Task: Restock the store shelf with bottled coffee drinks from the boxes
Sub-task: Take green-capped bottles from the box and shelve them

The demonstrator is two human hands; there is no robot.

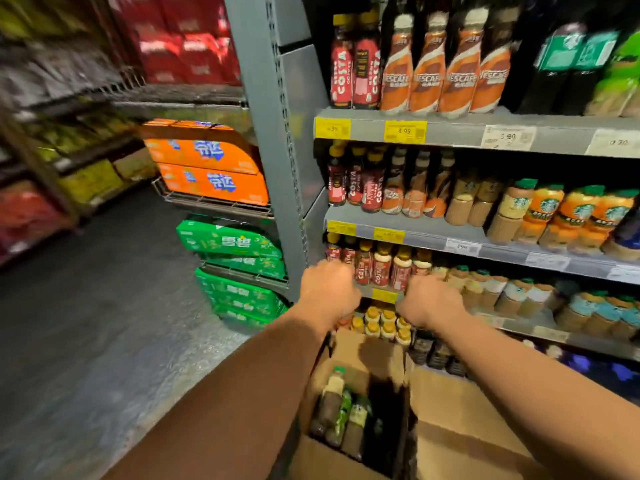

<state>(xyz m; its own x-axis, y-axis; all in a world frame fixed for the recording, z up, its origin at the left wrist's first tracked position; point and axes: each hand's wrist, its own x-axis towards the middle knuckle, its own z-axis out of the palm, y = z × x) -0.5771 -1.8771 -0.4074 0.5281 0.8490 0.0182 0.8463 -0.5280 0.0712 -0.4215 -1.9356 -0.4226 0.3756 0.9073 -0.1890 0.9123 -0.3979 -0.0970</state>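
COSTA bottles (379, 271) stand between left hand (329, 289) and right hand (431, 299).

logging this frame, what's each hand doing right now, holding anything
Left hand: closed in a fist at the shelf edge; held item cannot be told.
Right hand: closed in a fist beside the Costa bottles; held item cannot be told.

Both bare arms reach forward, side by side. The left hand (329, 289) and right hand (431, 299) are curled, knuckles up, held apart.
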